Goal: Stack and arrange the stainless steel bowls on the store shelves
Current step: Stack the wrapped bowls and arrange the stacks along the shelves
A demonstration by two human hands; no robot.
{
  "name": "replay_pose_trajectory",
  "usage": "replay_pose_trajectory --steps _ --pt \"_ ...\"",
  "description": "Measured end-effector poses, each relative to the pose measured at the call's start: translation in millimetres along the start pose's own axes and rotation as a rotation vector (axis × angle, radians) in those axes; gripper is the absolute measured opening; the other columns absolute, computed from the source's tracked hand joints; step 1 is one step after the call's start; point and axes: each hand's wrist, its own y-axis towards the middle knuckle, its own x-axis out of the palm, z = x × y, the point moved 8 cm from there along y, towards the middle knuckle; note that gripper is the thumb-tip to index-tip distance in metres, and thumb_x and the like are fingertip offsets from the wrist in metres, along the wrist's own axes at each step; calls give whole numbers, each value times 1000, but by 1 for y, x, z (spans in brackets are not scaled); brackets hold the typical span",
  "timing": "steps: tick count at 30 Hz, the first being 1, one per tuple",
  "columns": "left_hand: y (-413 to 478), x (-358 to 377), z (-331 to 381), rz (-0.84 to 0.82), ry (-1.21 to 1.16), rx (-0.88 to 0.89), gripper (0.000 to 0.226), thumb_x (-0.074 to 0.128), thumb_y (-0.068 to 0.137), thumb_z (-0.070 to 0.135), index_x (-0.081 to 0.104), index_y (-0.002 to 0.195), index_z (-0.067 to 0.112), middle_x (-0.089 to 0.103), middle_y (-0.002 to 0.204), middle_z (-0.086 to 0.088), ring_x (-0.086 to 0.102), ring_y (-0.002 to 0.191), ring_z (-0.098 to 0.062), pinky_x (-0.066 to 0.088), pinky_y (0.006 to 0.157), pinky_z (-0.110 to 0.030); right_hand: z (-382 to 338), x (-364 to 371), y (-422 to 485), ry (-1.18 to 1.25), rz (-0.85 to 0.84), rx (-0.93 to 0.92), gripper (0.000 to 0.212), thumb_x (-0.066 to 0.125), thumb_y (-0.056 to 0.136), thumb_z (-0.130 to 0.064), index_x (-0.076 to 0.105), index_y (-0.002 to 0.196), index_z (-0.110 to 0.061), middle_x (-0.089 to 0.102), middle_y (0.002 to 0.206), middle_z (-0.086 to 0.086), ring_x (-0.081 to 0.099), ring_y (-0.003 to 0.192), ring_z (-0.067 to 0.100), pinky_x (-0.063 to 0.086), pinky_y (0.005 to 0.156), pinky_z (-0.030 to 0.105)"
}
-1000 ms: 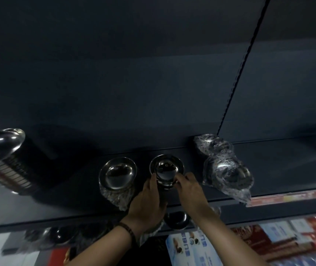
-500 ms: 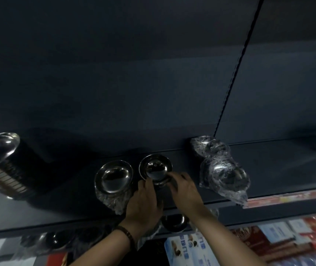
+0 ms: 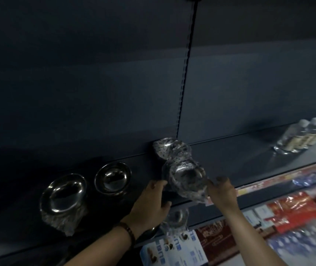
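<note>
Two stacks of stainless steel bowls stand on the dark shelf [image 3: 239,156]: a left stack [image 3: 63,194] with crumpled plastic around its base and a middle stack [image 3: 113,178] beside it. To their right lies a plastic-wrapped bundle of bowls [image 3: 184,173], tilted toward the shelf's front edge. My left hand [image 3: 149,204] touches the bundle's left side with its fingers spread. My right hand [image 3: 222,192] is at the bundle's right side, fingers apart. Neither hand visibly closes around the bundle.
Several clear bottles [image 3: 305,137] stand at the far right of the same shelf. A black upright slot strip [image 3: 184,83] runs down the back panel. More bowls [image 3: 176,217] sit on the shelf below, and red and blue packaged goods [image 3: 291,214] fill the lower right.
Both hands have left the middle bowl stack and moved right to the wrapped bundle. The view has swung to the right, bringing the bottles into sight.
</note>
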Motion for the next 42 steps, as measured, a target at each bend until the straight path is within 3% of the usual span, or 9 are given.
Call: replay_pose_trajectory --steps 4,8,17,21,27,33,35,37,42 --pt "17 24 8 -68 -202 -121 80 67 99 44 22 164 33 35 163 -2 47 145 -22 43 115 -32 10 15 21 23 -175 56 45 64 91 -51 70 87 -6 74 78 7 73 75 28 62 71 48" --pt "26 34 13 -84 -274 -146 82 70 98 41 21 164 38 40 160 8 47 145 -17 43 116 -31 18 27 35 47 -230 58 37 66 83 -56 74 78 -21 75 83 7 74 79 28 65 70 46" --pt "9 31 11 -68 -323 -103 73 69 98 35 30 158 47 38 148 31 52 131 -2 50 100 -18 -20 15 15 -121 -126 -106 35 63 103 -35 70 81 -9 62 66 -3 49 58 2 33 44 15" --pt "-6 12 -7 89 -304 -113 75 72 95 30 32 157 46 32 150 33 52 129 4 56 98 -22 -42 32 1 -73 -193 -147 28 65 98 -28 72 85 -4 62 65 -3 50 56 3 40 43 9" --pt "-23 -12 -45 295 -280 -199 74 77 92 13 40 153 34 41 140 28 59 122 -2 53 97 -14 -75 83 -14 -52 -301 -167 33 69 96 -38 73 78 -10 62 62 -5 50 52 1 35 40 13" --pt "-18 -17 -59 256 -275 -238 69 78 90 18 39 132 57 47 133 33 61 127 -9 52 110 -31 -68 114 -11 -33 -335 -114 40 71 94 -44 78 78 -8 72 64 1 68 54 14 58 48 26" --pt "-16 -14 -58 206 -252 -236 72 77 92 18 37 144 47 44 132 27 58 132 -12 45 114 -28 -67 117 -8 -51 -336 -121 45 71 96 -44 78 80 -2 65 58 -1 61 49 11 48 41 17" --pt "-14 -11 -61 170 -220 -255 76 75 93 20 36 158 27 43 139 18 51 139 -13 36 115 -20 -67 118 -6 -114 -377 -137 46 67 99 -45 78 88 -2 62 62 -1 66 61 17 38 38 13" --pt "-20 -12 -61 184 -161 -281 86 70 87 32 31 163 19 45 161 -3 41 150 -20 32 124 -28 -82 88 23 -240 -171 -258 55 63 99 -48 58 137 -9 63 127 23 68 111 46 50 81 39"
